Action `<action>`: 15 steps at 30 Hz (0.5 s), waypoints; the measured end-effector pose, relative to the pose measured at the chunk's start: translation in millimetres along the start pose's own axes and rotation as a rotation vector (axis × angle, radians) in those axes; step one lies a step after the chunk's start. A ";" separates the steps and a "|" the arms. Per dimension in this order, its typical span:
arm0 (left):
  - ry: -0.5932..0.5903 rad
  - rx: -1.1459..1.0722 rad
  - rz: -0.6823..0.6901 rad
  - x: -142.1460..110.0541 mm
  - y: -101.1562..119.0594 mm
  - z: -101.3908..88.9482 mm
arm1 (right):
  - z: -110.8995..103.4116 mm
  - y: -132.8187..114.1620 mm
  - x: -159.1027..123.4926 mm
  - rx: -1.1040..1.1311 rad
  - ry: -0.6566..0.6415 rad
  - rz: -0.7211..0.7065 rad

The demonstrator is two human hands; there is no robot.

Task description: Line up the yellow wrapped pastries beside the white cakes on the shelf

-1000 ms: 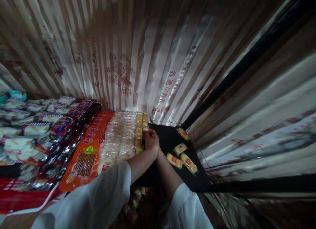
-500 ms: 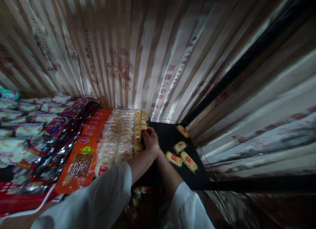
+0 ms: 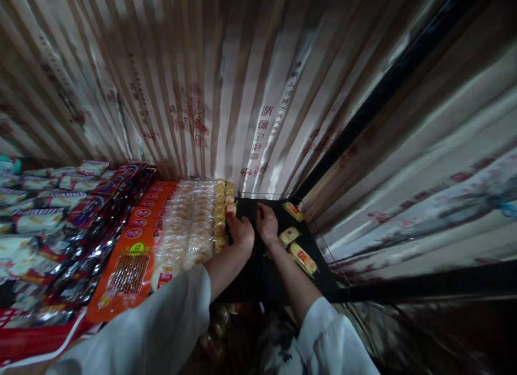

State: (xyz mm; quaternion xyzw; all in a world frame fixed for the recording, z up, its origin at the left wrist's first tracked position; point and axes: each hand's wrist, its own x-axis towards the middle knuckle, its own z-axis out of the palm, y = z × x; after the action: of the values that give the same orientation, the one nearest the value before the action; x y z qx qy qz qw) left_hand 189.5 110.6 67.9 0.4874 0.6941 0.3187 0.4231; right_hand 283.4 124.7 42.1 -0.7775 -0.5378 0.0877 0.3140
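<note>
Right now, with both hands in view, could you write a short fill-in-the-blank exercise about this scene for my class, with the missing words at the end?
1. The right hand is nearer the loose yellow packs than the ____ hand is.
2. The loose packs lie on a flat surface coloured ____.
3. The clear-wrapped pale packs lie between the rows of small yellow packs and the ____-coloured packets.

Missing words: left; black; orange.
</note>
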 end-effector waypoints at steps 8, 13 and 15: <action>-0.079 -0.012 -0.023 -8.5 3.9 -1.2 | -54.7 74.1 37.1 -0.465 -0.027 0.138; -0.119 -0.047 -0.044 -10.5 -2.6 0.7 | -62.3 87.4 49.6 -0.566 -0.164 0.219; -0.125 -0.068 -0.065 -10.5 -6.1 1.9 | -60.5 83.7 52.3 -0.597 -0.201 0.215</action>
State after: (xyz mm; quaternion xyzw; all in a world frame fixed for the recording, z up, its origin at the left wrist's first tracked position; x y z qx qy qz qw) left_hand 190.5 98.8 64.7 0.4688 0.6706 0.2969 0.4923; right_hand 398.7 128.8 51.5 -0.8751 -0.4827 0.0350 0.0067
